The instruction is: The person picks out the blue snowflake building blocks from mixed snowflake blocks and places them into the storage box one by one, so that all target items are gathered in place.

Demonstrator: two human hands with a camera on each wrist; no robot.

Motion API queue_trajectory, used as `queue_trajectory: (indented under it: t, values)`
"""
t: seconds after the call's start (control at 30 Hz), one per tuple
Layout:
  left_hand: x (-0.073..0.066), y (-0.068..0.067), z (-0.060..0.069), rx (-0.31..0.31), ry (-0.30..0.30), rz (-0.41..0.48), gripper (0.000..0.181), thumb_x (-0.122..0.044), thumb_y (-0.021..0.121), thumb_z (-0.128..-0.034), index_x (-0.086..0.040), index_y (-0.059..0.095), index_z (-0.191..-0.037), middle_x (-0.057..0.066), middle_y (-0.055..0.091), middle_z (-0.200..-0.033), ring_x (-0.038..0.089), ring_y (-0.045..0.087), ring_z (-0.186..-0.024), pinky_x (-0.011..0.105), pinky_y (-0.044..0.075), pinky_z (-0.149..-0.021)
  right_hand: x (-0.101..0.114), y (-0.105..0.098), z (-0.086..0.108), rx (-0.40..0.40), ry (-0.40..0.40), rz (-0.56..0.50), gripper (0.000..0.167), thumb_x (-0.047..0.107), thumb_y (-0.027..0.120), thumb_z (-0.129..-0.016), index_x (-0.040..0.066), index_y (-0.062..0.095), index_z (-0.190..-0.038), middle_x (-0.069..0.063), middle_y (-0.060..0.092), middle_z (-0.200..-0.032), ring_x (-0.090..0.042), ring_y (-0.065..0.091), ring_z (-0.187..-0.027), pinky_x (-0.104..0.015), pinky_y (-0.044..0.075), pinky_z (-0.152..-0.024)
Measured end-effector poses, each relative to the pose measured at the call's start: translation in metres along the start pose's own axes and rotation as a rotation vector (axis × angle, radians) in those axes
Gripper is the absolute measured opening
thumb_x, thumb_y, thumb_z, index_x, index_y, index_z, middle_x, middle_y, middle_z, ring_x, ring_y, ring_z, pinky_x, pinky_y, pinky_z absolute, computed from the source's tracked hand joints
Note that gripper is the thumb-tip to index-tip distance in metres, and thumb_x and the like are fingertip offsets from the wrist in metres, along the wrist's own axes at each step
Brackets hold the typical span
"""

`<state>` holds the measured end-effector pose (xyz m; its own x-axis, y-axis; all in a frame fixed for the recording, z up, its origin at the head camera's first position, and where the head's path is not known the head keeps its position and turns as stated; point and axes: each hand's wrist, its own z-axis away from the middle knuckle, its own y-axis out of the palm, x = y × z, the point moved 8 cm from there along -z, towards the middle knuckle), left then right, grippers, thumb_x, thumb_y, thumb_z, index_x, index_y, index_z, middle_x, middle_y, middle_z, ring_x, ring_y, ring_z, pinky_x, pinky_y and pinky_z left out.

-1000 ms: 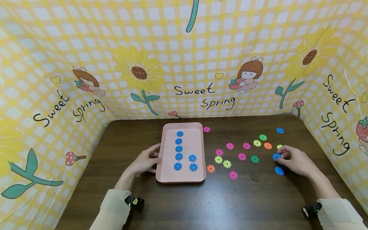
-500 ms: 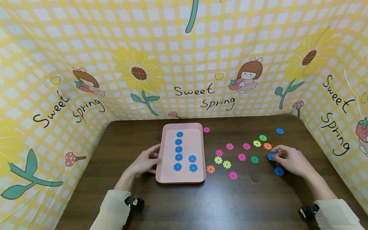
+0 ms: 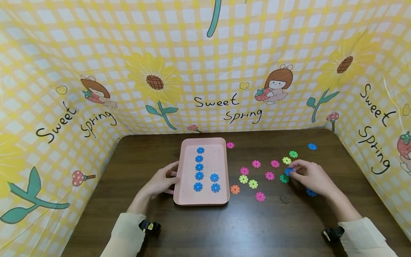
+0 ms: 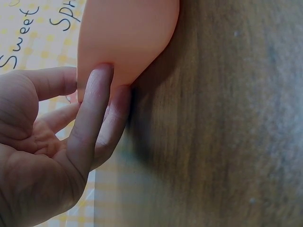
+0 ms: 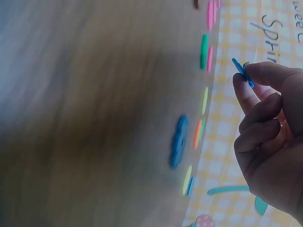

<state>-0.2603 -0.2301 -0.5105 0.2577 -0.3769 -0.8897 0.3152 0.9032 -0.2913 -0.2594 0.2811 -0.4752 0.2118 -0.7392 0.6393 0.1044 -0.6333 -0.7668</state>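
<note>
My right hand (image 3: 313,176) pinches a blue flower-shaped disc (image 3: 289,171) between thumb and fingertip, above the table near a dark green disc (image 3: 284,179). In the right wrist view the hand (image 5: 270,127) holds that blue disc (image 5: 243,73) tilted, off the surface. A pink tray (image 3: 202,200) holds several blue discs, in a longer column on the left and two discs on the right. My left hand (image 3: 162,181) grips the tray's left side; in the left wrist view the fingers of this hand (image 4: 61,127) lie against the tray's wall (image 4: 128,38).
Pink, yellow, green and orange discs lie scattered right of the tray. One blue disc (image 3: 312,146) is at the back right, another (image 3: 311,192) beside my right hand. A dark disc (image 3: 284,198) lies near the front. Checked cloth (image 3: 212,71) surrounds the table's back and sides.
My right hand has moved left with the blue disc, from the right-hand discs to near the dark green one, and now covers the orange disc there. The left hand stays on the tray.
</note>
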Motion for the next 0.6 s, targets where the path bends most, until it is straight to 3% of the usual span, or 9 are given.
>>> queue_trajectory:
  t: [0.13, 0.37, 0.6]
  values:
    - [0.001, -0.001, -0.001, -0.004, -0.006, -0.004, 0.067, -0.004, 0.059, -0.1035, -0.016, 0.032, -0.164, 0.029, 0.053, -0.135, 0.031, 0.07, -0.098, 0.046, 0.064, -0.068, 0.013, 0.008, -0.007, 0.0, -0.034, -0.015, 0.022, 0.02, 0.074, -0.099, 0.012, 0.073, -0.119, -0.002, 0.072, -0.098, -0.017, 0.064, -0.084, -0.031, 0.048, -0.063]
    - [0.003, -0.001, -0.002, -0.014, -0.009, -0.001, 0.067, -0.005, 0.059, -0.1032, -0.018, 0.033, -0.164, 0.026, 0.055, -0.134, 0.031, 0.07, -0.099, 0.047, 0.064, -0.069, 0.037, 0.026, -0.022, 0.033, -0.051, -0.06, 0.024, 0.023, 0.075, -0.098, 0.014, 0.073, -0.12, -0.002, 0.071, -0.1, -0.012, 0.05, -0.056, -0.028, 0.04, -0.049]
    - [0.004, -0.001, -0.002, -0.013, -0.007, 0.001, 0.067, -0.004, 0.059, -0.1031, -0.017, 0.033, -0.164, 0.027, 0.055, -0.133, 0.03, 0.07, -0.098, 0.047, 0.064, -0.068, 0.065, 0.049, -0.041, 0.065, -0.09, -0.134, 0.022, 0.022, 0.076, -0.098, 0.015, 0.074, -0.118, -0.001, 0.071, -0.101, -0.013, 0.048, -0.053, -0.027, 0.04, -0.047]
